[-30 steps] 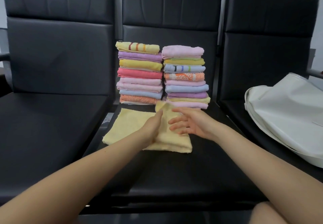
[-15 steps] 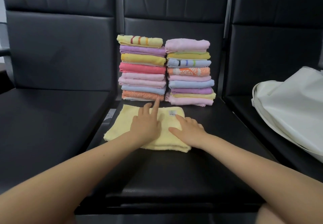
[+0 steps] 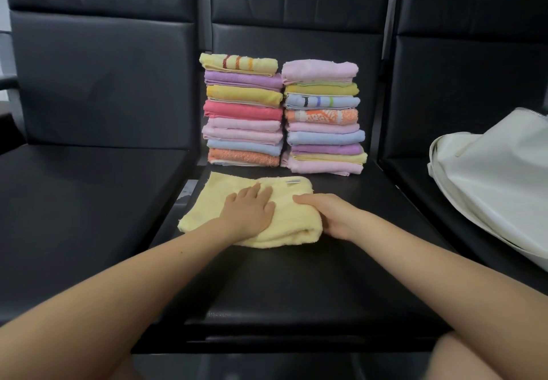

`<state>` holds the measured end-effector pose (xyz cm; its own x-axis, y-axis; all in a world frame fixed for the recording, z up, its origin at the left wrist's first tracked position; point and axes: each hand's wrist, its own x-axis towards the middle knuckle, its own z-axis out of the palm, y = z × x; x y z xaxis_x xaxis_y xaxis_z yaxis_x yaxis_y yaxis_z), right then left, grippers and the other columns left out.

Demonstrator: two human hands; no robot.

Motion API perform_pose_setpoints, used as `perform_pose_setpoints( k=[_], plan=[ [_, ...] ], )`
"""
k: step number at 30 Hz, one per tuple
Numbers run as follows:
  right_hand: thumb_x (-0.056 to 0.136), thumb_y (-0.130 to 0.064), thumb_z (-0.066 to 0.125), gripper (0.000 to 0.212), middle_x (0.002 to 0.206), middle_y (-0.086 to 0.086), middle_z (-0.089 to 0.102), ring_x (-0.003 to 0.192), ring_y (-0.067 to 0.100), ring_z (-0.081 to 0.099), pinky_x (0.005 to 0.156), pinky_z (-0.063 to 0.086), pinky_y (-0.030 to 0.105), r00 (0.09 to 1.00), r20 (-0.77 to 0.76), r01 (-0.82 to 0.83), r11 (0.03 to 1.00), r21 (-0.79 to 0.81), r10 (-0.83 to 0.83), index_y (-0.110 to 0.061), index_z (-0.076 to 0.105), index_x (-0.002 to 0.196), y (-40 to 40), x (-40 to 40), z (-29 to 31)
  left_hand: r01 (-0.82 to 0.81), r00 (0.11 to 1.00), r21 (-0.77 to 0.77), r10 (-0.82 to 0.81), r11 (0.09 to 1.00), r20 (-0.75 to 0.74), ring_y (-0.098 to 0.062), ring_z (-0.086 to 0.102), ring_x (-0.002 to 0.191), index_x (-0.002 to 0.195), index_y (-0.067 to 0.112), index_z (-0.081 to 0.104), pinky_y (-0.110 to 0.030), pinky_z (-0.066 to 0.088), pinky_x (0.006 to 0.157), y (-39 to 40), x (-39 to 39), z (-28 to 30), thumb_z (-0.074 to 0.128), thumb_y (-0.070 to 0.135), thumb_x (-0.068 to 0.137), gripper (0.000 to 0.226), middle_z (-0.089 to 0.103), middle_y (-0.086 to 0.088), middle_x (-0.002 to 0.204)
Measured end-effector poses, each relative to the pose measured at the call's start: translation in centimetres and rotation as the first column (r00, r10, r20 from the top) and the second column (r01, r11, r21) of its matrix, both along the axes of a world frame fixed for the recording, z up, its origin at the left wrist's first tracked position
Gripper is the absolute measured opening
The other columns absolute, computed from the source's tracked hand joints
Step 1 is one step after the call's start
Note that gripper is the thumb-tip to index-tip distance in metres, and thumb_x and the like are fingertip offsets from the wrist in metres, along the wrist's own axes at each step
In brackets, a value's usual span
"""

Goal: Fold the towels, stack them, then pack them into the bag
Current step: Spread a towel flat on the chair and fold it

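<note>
A pale yellow towel (image 3: 204, 207), folded over once, lies on the middle black seat (image 3: 296, 284). My left hand (image 3: 249, 210) presses flat on its middle with fingers spread. My right hand (image 3: 329, 216) grips the towel's thick folded right edge, thumb on top and fingers tucked under. Behind the towel stand two stacks of folded towels: the left stack (image 3: 243, 112) topped by a yellow striped one, the right stack (image 3: 323, 118) topped by a pink one. A white bag (image 3: 498, 184) lies on the right seat.
Three black padded chairs stand side by side, their backrests (image 3: 100, 77) close behind the stacks. The left seat (image 3: 83, 216) holds nothing. A narrow gap (image 3: 185, 192) separates the left and middle seats. My knee (image 3: 480, 356) shows at the bottom right.
The towel's lifted flap came down onto the towel. My left hand slid back to the towel's middle and lies flat. My right hand moved from the top to the folded right edge.
</note>
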<state>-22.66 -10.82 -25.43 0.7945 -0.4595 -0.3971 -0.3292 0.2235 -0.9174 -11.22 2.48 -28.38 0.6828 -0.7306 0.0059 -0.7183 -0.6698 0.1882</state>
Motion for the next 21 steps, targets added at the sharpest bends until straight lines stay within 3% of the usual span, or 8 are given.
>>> perform_pose_setpoints(
  k=[4,6,9,11,13,16,18,21],
  plan=[
    [0.088,-0.009,0.066,0.045,0.119,0.016,0.064,0.1,0.027,0.065,0.077,0.055,0.038,0.997,0.024,0.074,0.997,0.025,-0.074,-0.004,0.053,0.131,0.5,0.2,0.3,0.013,1.0,-0.087,-0.015,0.996,-0.017,-0.026,0.023,0.144,0.151,0.024,0.029,-0.041,0.019,0.116,0.1,-0.3,0.2,0.024,0.036,0.104,0.048,0.023,-0.007,0.159],
    [0.087,-0.008,0.064,0.041,0.112,0.015,0.064,0.101,0.03,0.064,0.09,0.053,0.044,0.99,0.024,0.137,0.991,-0.001,-0.136,-0.006,0.054,0.127,0.6,0.3,0.7,0.003,0.996,-0.264,-0.026,0.965,-0.084,-0.027,0.035,0.136,0.142,0.017,0.044,-0.037,0.027,0.11,0.2,-0.2,0.4,0.033,0.03,0.103,0.043,0.04,-0.01,0.149],
    [0.085,-0.011,0.063,0.029,0.094,0.01,0.062,0.084,0.024,0.061,0.086,0.051,0.038,0.978,0.036,0.209,0.971,-0.114,-0.206,-0.008,0.055,0.113,0.2,-0.1,2.1,-0.127,0.959,-0.536,-0.035,0.835,-0.281,-0.023,0.046,0.128,0.132,0.012,0.055,-0.036,0.036,0.108,0.1,-0.1,1.3,0.04,0.02,0.1,0.036,0.053,-0.006,0.135],
    [0.086,-0.014,0.063,0.014,0.087,0.007,0.058,0.078,0.02,0.057,0.087,0.049,0.038,0.975,0.058,0.222,0.955,-0.198,-0.214,-0.008,0.052,0.093,0.2,-0.5,3.3,-0.347,0.843,-0.6,-0.041,0.721,-0.536,-0.02,0.054,0.113,0.126,0.011,0.06,-0.037,0.045,0.101,-0.3,-0.2,2.0,0.037,0.019,0.101,0.035,0.059,-0.003,0.125],
    [0.089,-0.02,0.062,0.015,0.086,0.007,0.058,0.078,0.019,0.057,0.089,0.049,0.038,0.979,0.097,0.195,0.958,-0.212,-0.178,-0.011,0.051,0.083,0.6,-0.6,4.1,-0.562,0.617,-0.549,-0.129,0.619,-0.777,-0.021,0.06,0.094,0.121,0.008,0.062,-0.036,0.052,0.086,-0.7,-0.3,2.4,0.034,0.028,0.104,0.039,0.064,-0.006,0.11],
    [0.097,-0.028,0.052,0.022,0.087,0.007,0.062,0.081,0.02,0.059,0.075,0.046,0.031,0.975,0.203,-0.076,0.992,-0.102,0.096,-0.009,0.062,0.101,2.1,-0.2,4.7,-0.71,0.3,-0.444,-0.336,0.546,-0.893,-0.027,0.064,0.086,0.118,0.004,0.06,-0.035,0.052,0.074,-0.7,-0.2,2.5,0.031,0.045,0.103,0.053,0.067,-0.017,0.106],
    [0.098,-0.028,0.05,0.028,0.083,0.005,0.063,0.079,0.017,0.058,0.071,0.045,0.028,0.95,0.216,-0.202,0.971,-0.129,0.226,-0.009,0.062,0.115,2.7,0.2,4.2,-0.739,0.249,-0.428,-0.38,0.52,-0.891,-0.027,0.067,0.089,0.12,0.006,0.06,-0.035,0.052,0.071,-0.3,0.4,2.4,0.037,0.051,0.1,0.054,0.068,-0.019,0.108],
    [0.096,-0.019,0.055,0.027,0.083,0.002,0.064,0.08,0.013,0.058,0.069,0.047,0.024,0.964,0.19,-0.104,0.919,-0.38,0.188,-0.003,0.065,0.116,2.9,0.8,3.2,-0.745,0.23,-0.376,-0.317,0.551,-0.92,-0.027,0.068,0.097,0.127,0.008,0.057,-0.036,0.053,0.072,0.5,1.4,2.4,0.06,0.042,0.091,0.05,0.069,-0.015,0.112]
  ],
)
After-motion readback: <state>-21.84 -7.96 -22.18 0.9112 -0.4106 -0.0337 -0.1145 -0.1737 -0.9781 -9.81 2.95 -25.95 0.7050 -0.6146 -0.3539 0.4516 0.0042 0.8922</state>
